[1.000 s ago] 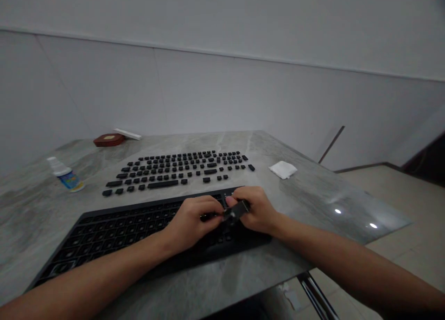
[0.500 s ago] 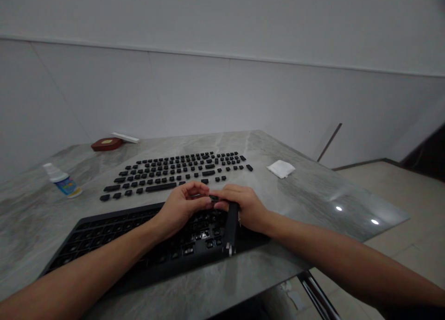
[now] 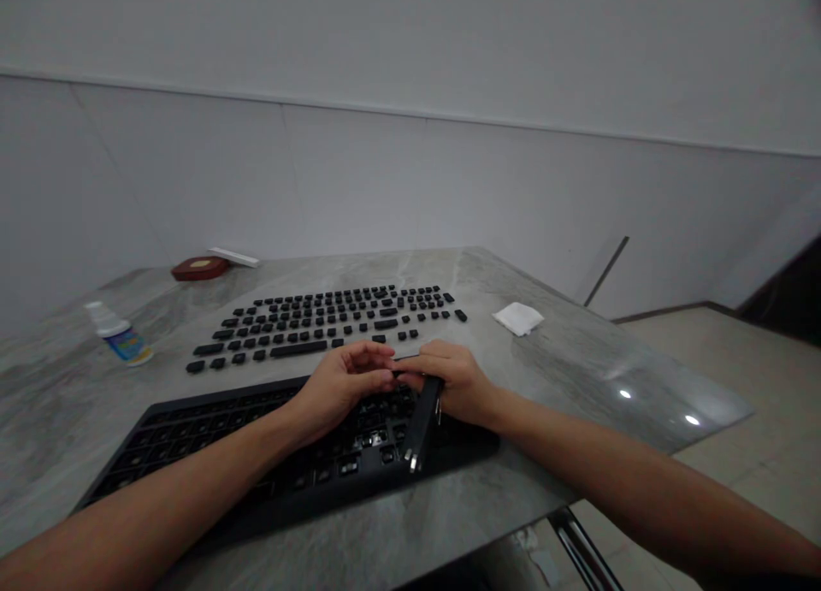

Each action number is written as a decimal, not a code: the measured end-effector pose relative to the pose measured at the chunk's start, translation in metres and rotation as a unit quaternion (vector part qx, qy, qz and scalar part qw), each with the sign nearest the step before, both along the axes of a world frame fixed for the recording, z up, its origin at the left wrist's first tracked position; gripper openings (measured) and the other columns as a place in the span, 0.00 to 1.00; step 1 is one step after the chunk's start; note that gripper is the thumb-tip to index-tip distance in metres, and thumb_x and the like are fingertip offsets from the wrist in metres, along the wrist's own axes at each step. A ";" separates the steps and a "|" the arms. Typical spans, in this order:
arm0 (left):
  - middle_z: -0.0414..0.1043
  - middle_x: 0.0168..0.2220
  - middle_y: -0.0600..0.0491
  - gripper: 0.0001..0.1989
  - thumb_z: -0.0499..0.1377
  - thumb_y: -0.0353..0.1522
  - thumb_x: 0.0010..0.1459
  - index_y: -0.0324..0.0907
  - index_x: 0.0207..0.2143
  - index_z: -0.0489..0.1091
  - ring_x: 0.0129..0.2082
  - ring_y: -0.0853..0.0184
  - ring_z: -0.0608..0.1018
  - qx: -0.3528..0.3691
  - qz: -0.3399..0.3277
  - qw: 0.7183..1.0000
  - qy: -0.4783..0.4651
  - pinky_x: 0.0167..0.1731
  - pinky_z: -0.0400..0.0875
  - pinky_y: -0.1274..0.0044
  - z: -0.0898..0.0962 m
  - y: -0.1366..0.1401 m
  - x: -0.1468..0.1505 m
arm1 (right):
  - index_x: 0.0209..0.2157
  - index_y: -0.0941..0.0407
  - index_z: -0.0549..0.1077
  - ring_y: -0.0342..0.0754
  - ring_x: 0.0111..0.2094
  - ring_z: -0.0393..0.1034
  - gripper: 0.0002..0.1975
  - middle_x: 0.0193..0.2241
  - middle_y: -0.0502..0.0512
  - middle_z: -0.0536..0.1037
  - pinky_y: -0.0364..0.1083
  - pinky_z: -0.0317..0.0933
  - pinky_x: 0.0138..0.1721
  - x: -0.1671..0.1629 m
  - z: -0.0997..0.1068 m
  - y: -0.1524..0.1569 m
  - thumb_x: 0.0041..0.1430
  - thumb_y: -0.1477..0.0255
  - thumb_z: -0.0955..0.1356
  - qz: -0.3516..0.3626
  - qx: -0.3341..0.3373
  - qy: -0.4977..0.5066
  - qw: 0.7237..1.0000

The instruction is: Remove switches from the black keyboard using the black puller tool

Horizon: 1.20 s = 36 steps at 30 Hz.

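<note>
Head view: both hands meet over the right part of a flat black keyboard (image 3: pixel 211 437) with bare sockets. The left hand (image 3: pixel 339 386) curls its fingers toward the right fingertips; whether they pinch anything cannot be told. The right hand (image 3: pixel 452 386) grips a slim dark tool (image 3: pixel 420 424), its tip hanging toward the keyboard's near edge. Just beyond the fingers lie rows of small loose keycaps (image 3: pixel 321 322). Right of them, bare room up to a white cloth (image 3: pixel 518 318). The table (image 3: pixel 577 377) is smooth grey marble against a plain pale wall.
</note>
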<state>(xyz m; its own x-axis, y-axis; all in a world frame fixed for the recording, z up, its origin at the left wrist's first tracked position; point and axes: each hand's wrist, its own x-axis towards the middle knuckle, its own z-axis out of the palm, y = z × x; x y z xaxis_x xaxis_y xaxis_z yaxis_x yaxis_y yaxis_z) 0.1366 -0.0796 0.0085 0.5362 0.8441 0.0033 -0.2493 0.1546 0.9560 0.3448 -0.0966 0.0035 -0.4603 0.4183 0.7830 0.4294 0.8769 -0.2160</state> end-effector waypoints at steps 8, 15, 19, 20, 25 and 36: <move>0.77 0.36 0.52 0.17 0.71 0.28 0.46 0.37 0.40 0.74 0.34 0.71 0.78 0.003 -0.015 1.000 0.005 0.40 0.71 0.78 -0.004 0.002 -0.001 | 0.44 0.58 0.76 0.44 0.31 0.73 0.10 0.31 0.56 0.80 0.44 0.66 0.35 0.000 0.002 -0.002 0.62 0.71 0.68 0.022 -0.053 -0.006 0.998; 0.73 0.40 0.51 0.20 0.70 0.30 0.47 0.37 0.43 0.73 0.33 0.70 0.77 0.010 0.017 1.000 0.021 0.37 0.73 0.76 -0.001 0.000 0.001 | 0.38 0.58 0.79 0.40 0.22 0.66 0.09 0.23 0.49 0.76 0.40 0.59 0.26 0.008 0.002 0.010 0.55 0.70 0.72 -0.039 -0.201 0.047 0.978; 0.71 0.39 0.49 0.20 0.70 0.31 0.48 0.35 0.43 0.72 0.32 0.71 0.76 -0.018 0.053 0.998 0.014 0.36 0.73 0.75 0.006 -0.002 0.003 | 0.37 0.58 0.79 0.42 0.25 0.66 0.11 0.25 0.49 0.75 0.41 0.58 0.29 0.035 0.004 0.043 0.50 0.69 0.73 -0.137 -0.301 0.063 0.942; 0.71 0.39 0.49 0.19 0.70 0.31 0.48 0.34 0.42 0.72 0.31 0.71 0.76 -0.020 0.054 0.998 0.015 0.35 0.73 0.75 0.007 -0.003 0.003 | 0.36 0.59 0.78 0.43 0.28 0.67 0.12 0.28 0.51 0.76 0.42 0.59 0.32 0.044 0.004 0.052 0.49 0.69 0.73 -0.160 -0.324 0.060 0.930; 0.69 0.37 0.50 0.19 0.68 0.30 0.47 0.34 0.42 0.72 0.28 0.73 0.73 -0.016 0.050 0.998 0.020 0.32 0.71 0.76 0.008 -0.004 0.004 | 0.22 0.59 0.73 0.44 0.24 0.62 0.08 0.19 0.49 0.69 0.44 0.54 0.28 0.070 -0.006 0.080 0.47 0.70 0.72 -0.182 -0.373 0.013 0.910; 0.69 0.39 0.50 0.19 0.67 0.29 0.46 0.35 0.42 0.73 0.28 0.74 0.70 0.003 0.040 0.999 0.028 0.30 0.69 0.77 0.004 -0.002 0.003 | 0.27 0.59 0.78 0.46 0.26 0.64 0.08 0.21 0.50 0.72 0.45 0.54 0.29 0.067 -0.016 0.091 0.48 0.68 0.72 -0.187 -0.390 -0.034 0.901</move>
<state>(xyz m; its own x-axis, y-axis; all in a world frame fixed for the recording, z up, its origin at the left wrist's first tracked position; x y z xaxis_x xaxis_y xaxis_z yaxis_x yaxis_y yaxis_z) 0.1395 -0.0819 0.0127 0.4660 0.8846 -0.0188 -0.2067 0.1295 0.9698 0.4113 -0.0060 -0.0125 -0.2095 0.9648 0.1593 0.6987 0.2616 -0.6658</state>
